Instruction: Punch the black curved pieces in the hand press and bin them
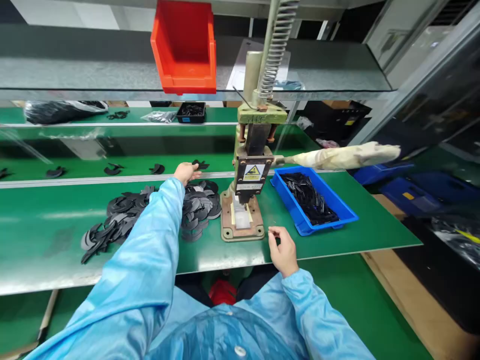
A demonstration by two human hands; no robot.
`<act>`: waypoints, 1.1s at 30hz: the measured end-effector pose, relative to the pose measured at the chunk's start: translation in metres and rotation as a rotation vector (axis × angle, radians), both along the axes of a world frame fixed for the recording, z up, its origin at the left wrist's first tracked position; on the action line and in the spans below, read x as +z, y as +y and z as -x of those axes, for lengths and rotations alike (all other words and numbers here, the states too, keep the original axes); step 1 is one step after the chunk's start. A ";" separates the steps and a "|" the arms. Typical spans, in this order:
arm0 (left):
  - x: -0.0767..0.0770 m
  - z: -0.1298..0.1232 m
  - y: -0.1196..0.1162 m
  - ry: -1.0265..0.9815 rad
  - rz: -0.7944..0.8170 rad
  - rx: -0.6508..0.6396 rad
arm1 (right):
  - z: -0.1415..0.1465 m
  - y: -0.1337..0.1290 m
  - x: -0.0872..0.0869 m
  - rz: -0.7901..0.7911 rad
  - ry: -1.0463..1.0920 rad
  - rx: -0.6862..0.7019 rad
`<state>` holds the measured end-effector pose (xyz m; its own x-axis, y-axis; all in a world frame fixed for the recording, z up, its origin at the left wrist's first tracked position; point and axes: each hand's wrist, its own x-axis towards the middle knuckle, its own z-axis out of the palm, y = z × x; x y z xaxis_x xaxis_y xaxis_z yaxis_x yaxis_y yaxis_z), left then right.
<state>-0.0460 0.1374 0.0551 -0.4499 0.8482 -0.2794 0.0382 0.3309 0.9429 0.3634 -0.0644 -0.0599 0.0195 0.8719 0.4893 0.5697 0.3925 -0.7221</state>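
Observation:
My left hand [186, 173] reaches forward to the far strip of the green bench, its fingertips closed at the edge of a small black flat part [201, 164]. My right hand [283, 251] rests near the bench's front edge, right of the press base [226, 233], with thumb and forefinger curled into a pinch. Whatever may be in that pinch is too small to make out. Between my hands stands the hand press [252, 175]. A pale block [242, 220] sits on its base. Curved black pieces lie in a right pile [197, 207] and a left pile [123, 215], partly behind my left sleeve.
A blue tray [347, 219] of thin black strips stands right of the press, under its wrapped lever [345, 156]. Several black part sets, such as one curved set [156, 169], lie along the far strip. A red bin [183, 82] sits on the shelf above.

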 end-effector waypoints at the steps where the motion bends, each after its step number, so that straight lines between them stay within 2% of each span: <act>1: 0.000 0.004 0.008 0.023 -0.007 0.015 | 0.000 0.000 0.001 0.002 -0.007 -0.007; 4: -0.003 0.017 0.013 0.104 -0.001 0.046 | 0.000 0.000 0.002 0.012 -0.017 -0.022; 6: -0.007 0.028 0.002 0.162 -0.007 0.050 | -0.001 0.000 0.003 0.021 -0.022 -0.017; 8: -0.010 0.040 -0.020 0.211 -0.024 0.047 | -0.001 0.001 0.003 0.030 -0.023 -0.003; 10: -0.012 0.049 -0.055 0.315 -0.076 0.012 | 0.001 0.001 0.003 0.032 -0.018 0.013; 13: -0.025 0.048 -0.126 0.584 -0.205 -0.107 | 0.005 0.000 0.005 0.024 -0.005 0.033; 18: -0.071 0.014 -0.250 0.820 -0.314 -0.284 | 0.004 -0.006 0.020 0.013 -0.022 0.083; 21: -0.097 0.000 -0.292 0.874 -0.368 -0.383 | -0.014 0.001 0.041 0.028 -0.084 0.058; 24: -0.113 -0.005 -0.302 0.918 -0.400 -0.427 | -0.048 0.024 0.068 0.090 -0.185 -0.028; 28: -0.120 -0.011 -0.292 0.992 -0.397 -0.442 | -0.102 0.073 0.097 0.276 -0.394 -0.131; 30: -0.119 -0.014 -0.289 1.013 -0.371 -0.450 | -0.122 0.098 0.104 0.419 -0.524 -0.153; 33: -0.115 -0.018 -0.288 1.016 -0.346 -0.442 | -0.137 0.132 0.102 0.623 -0.705 -0.144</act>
<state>-0.0277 -0.1503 -0.0594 0.0204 0.9479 0.3180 0.8772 -0.1696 0.4492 0.5004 0.0672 0.0425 0.0245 0.9922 -0.1224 0.9668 -0.0546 -0.2495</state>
